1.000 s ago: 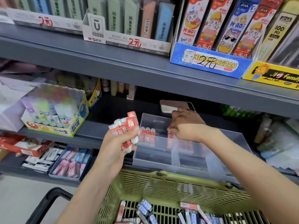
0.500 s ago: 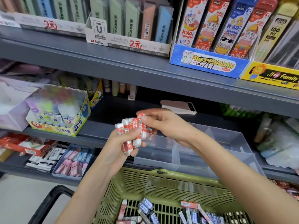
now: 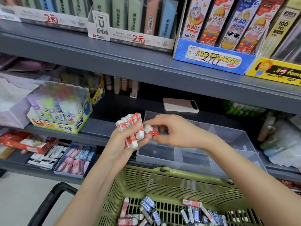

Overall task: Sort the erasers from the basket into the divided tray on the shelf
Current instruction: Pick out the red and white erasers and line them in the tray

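My left hand grips a bunch of red-and-white erasers in front of the shelf. Just to its right, my right hand pinches a single red-and-white eraser at the edge of that bunch. Behind and below both hands stands the clear divided tray on the grey shelf; my hands hide most of what lies in its back compartments. The green basket sits below, with several red and blue-sleeved erasers on its bottom.
A phone lies on the shelf behind the tray. A box of glue sticks stands to the left, trays of other erasers on the shelf below. The basket's black handle hangs at lower left. Boxed stationery fills the upper shelf.
My right hand left the tray's back compartment, came back to the bunch in my left hand and pinched one eraser off it. The left hand stayed nearly still.
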